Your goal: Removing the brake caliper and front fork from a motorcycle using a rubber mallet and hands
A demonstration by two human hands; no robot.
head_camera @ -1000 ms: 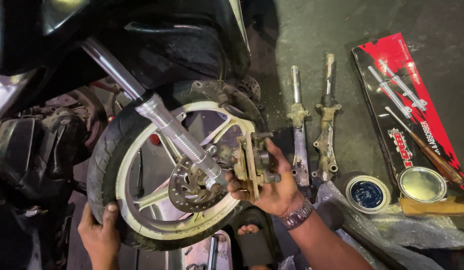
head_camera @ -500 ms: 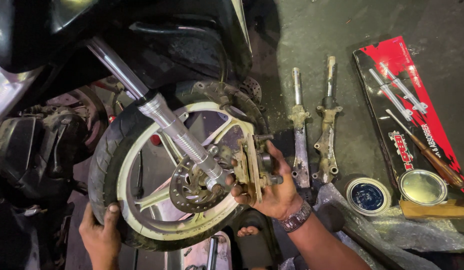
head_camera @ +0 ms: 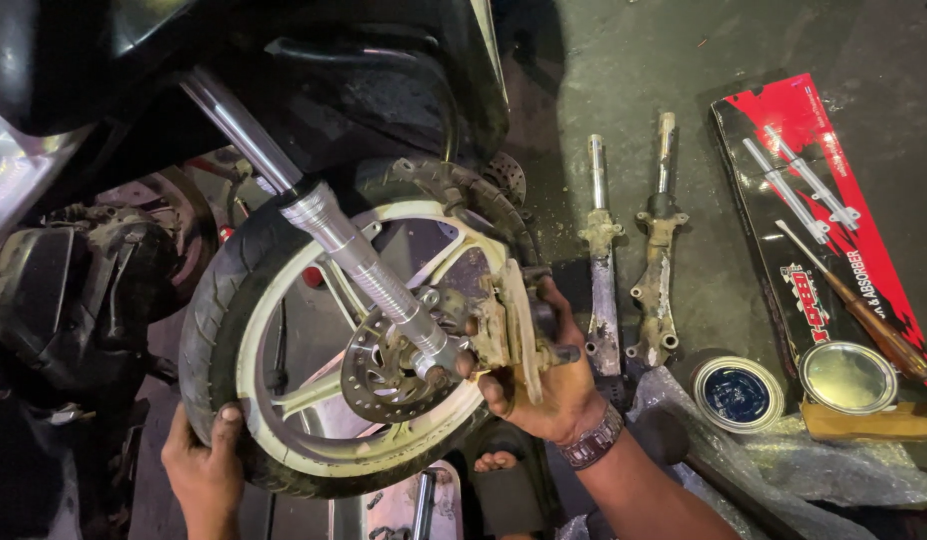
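1. Now my right hand point(head_camera: 549, 385) grips the grimy caliper point(head_camera: 514, 335), pressed beside the brake disc point(head_camera: 384, 370) at the wheel hub.
2. My left hand point(head_camera: 204, 465) clasps the tyre point(head_camera: 209, 310) at its lower edge.
3. Two old fork legs point(head_camera: 629, 270) lie on the floor just right of the wheel, near an open tin point(head_camera: 739, 393).

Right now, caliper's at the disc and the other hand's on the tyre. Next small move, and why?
Probably ease the brake caliper a little further over the brake disc. The right hand grips it beside the fork leg, but it sits off the disc's edge. The left hand braces the tyre, so the wheel looks steadied.
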